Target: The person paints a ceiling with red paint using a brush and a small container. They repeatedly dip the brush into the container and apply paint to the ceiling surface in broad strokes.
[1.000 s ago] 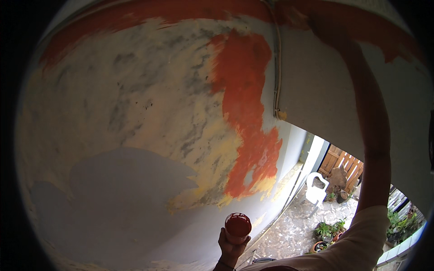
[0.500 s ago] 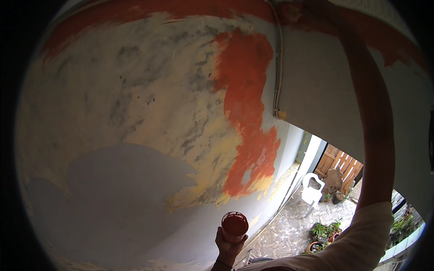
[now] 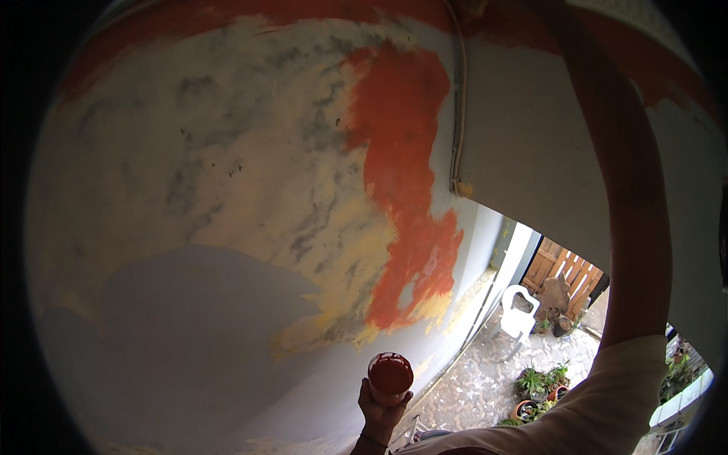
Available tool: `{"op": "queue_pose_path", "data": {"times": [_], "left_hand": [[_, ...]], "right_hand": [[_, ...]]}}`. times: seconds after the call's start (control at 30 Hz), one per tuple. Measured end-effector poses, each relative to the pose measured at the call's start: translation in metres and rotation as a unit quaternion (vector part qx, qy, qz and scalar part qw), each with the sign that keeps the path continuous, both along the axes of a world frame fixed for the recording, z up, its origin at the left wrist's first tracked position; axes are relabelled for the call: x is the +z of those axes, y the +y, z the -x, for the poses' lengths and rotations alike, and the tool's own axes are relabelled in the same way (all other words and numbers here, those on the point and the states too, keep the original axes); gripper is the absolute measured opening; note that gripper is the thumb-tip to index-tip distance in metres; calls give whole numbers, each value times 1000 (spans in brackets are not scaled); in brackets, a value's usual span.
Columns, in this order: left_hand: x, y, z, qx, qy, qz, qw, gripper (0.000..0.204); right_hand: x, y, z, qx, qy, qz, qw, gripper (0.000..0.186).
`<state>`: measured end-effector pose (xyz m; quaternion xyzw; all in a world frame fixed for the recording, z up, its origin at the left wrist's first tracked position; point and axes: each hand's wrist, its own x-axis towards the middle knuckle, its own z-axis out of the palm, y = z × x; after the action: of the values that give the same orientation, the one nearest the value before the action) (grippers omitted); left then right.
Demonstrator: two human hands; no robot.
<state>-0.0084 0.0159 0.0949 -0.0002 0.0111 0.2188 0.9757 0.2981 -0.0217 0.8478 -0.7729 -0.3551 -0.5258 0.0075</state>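
My left hand (image 3: 381, 415) is wrapped round a small clear cup (image 3: 390, 391) from below, low in front of the wall. Red-brown paint (image 3: 392, 373) fills much of it, and streaks of paint mark its rim. My right arm (image 3: 635, 174) is stretched high along the right side up to the top edge, where the hand passes out of sight. The wall (image 3: 250, 144) before me is patchy cream and grey, with a tall orange-red painted area (image 3: 402, 129) in its right part. A red band (image 3: 227, 24) runs along its top.
A thin conduit (image 3: 461, 98) runs down the wall to a beam's lower edge (image 3: 531, 225). Below at the right lie a paved floor (image 3: 462, 383), a white plastic chair (image 3: 519, 312), potted plants (image 3: 535, 383) and a wooden fence (image 3: 550, 262).
The view has shifted slightly, so the wall appears a little farther left. My right hand has slipped past the top edge. The cup stays in my left hand.
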Motion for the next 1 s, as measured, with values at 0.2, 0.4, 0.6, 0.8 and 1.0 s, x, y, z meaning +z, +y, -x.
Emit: {"op": "queue_pose_path", "data": {"times": [0.2, 0.4, 0.6, 0.8, 1.0], "left_hand": [[4, -2, -1, 1, 4, -21, 1000, 71], [6, 0, 1, 1, 13, -17, 1000, 71], [7, 3, -4, -12, -17, -17, 1000, 71], [1, 2, -7, -20, 19, -17, 999, 70], [-5, 2, -6, -15, 33, -44, 998, 70]], "right_hand": [[-16, -7, 9, 7, -7, 16, 1000, 37], [-20, -3, 4, -6, 37, -24, 999, 35], [-20, 4, 16, 32, -2, -40, 999, 34], [-16, 6, -6, -14, 16, -2, 1000, 38], [-15, 4, -12, 11, -20, -42, 999, 41]]}}
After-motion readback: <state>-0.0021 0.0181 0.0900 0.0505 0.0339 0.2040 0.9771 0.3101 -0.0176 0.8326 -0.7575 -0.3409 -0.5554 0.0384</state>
